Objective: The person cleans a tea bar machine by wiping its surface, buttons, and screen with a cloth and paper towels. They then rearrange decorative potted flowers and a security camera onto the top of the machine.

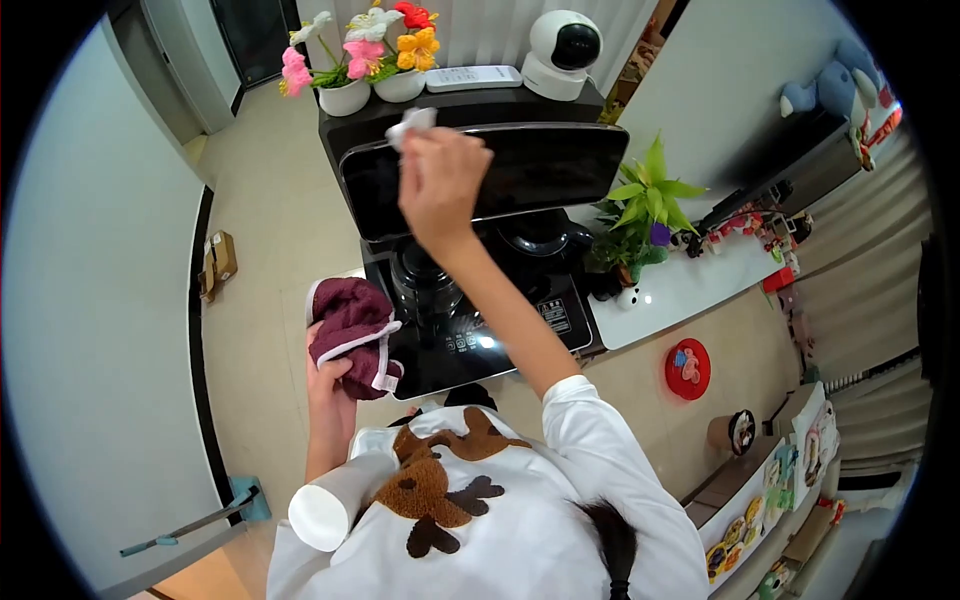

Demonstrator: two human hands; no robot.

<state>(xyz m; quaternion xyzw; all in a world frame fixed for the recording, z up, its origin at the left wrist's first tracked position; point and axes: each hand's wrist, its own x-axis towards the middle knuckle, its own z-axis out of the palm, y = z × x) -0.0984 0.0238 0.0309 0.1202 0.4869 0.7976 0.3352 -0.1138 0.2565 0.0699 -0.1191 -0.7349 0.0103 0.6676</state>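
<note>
My right hand [440,185] is closed around a crumpled white tissue [410,127], held at the upper edge of a raised black glossy panel [540,170]. In my left hand [330,385] is a bunched maroon cloth [350,320] with pale edging and a small white tag. This cloth hangs beside the left edge of a black glossy countertop unit [440,360] with touch controls. Two dark kettle-like vessels, one a black kettle [425,270], stand on the unit below the panel. A white cylinder [325,515], perhaps a paper roll, lies against my left forearm.
Behind the panel, a ledge carries potted crochet flowers [345,95], a white remote [472,78] and a white camera [563,55]. To the right are a green plant [652,190] and a white low cabinet [690,290]. A red stool [688,369] stands on the floor.
</note>
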